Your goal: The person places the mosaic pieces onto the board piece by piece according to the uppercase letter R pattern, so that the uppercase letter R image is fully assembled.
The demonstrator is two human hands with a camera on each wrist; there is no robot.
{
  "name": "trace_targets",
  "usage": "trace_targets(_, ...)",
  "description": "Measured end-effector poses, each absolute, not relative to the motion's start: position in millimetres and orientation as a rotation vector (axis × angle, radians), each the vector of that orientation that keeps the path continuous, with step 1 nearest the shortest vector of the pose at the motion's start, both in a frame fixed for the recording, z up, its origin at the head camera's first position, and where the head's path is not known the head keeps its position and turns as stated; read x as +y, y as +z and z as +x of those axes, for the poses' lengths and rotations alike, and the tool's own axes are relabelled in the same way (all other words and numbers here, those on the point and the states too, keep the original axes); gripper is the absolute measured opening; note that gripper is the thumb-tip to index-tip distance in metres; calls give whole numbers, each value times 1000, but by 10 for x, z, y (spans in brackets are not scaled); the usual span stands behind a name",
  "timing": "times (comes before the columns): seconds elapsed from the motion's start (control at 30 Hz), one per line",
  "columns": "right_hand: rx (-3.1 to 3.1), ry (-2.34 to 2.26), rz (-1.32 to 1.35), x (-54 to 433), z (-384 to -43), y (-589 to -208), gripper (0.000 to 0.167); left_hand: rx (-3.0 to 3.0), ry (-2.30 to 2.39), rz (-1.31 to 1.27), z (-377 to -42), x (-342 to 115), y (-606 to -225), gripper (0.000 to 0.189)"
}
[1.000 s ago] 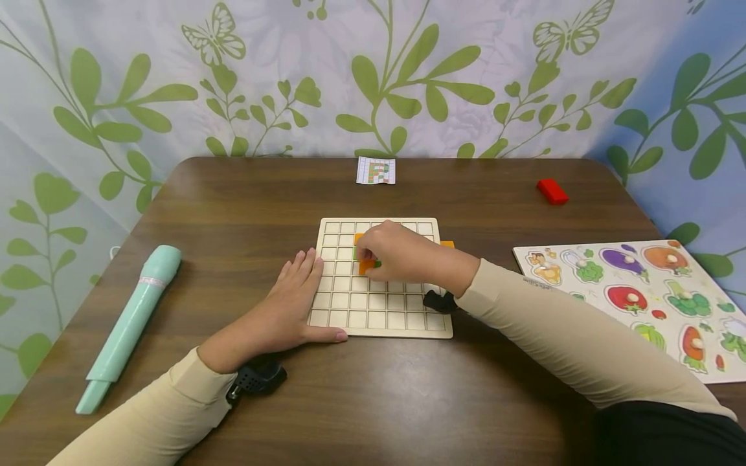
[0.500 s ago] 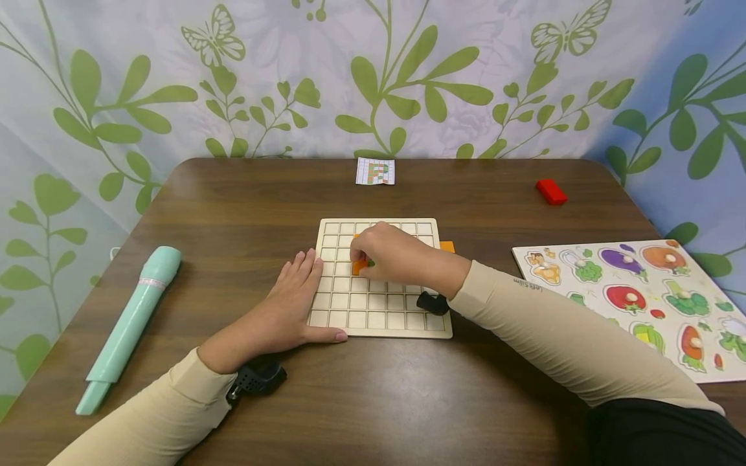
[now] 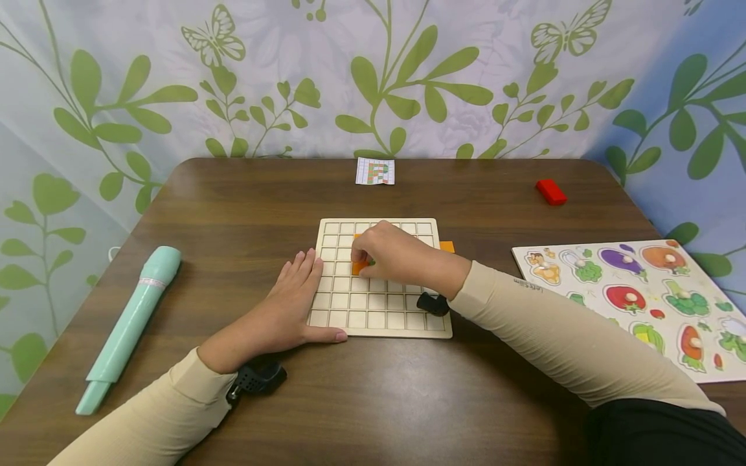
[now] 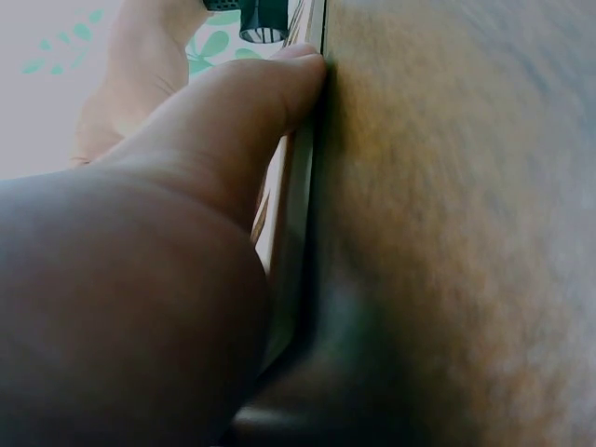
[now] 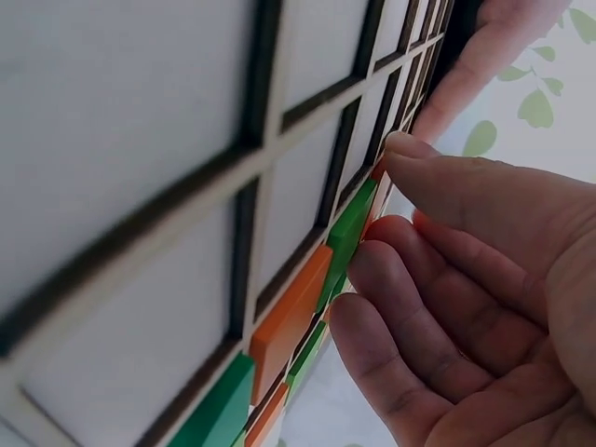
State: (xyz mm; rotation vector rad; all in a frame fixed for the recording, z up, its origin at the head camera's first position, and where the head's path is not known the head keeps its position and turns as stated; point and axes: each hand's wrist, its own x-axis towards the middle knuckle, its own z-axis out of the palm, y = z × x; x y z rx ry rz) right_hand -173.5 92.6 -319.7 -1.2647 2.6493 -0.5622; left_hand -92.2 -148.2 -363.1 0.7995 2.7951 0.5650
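Note:
A pale wooden grid board (image 3: 377, 320) lies on the table before me. My left hand (image 3: 285, 304) rests flat against its left side, fingers straight, thumb along the front edge. My right hand (image 3: 392, 254) reaches over the upper middle of the board with curled fingers, thumb and fingertips at an orange square tile (image 3: 358, 267) in the grid. Next to it in the right wrist view, a green tile (image 5: 348, 231), another orange tile (image 5: 287, 318) and a dark green tile (image 5: 220, 410) sit in cells. The hand hides most of the tiles in the head view.
An orange piece (image 3: 447, 246) shows at the board's right edge. Behind stands a small printed pattern card (image 3: 375, 171). A red block (image 3: 551, 192) lies back right, a vegetable puzzle board (image 3: 594, 304) at right, a mint microphone-shaped object (image 3: 131, 323) at left.
My right hand has shifted slightly left with the orange tile, which now lines up at the left of the tile group. Over the last half second it barely moves; my left hand stays put.

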Motion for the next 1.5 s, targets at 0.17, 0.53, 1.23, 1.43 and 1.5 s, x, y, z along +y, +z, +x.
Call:
trace_targets(0.17,2653,-567,-1253,936,-1714,-3175,12,2792,567,791,-918,-1480,-3630,133)
trace_targets(0.53,2665,-624,-1254,1078,-1678,-3089,14,2781,554,776,-923,-1487,-3629,134)
trace_targets(1.23,2752,-648,-1105,1746,-1664,-3100,14,2772,567,780,-933,-1473,-3620,134)
trace_targets(1.43,2777,-640,-1052,1927,-1672,-3119,12,2773,570,780,-936,-1476,-3618,133)
trace_targets(1.5,2782,-638,-1044,1982,-1662,-3131,13,2773,571,781,-939,-1476,-3620,133)
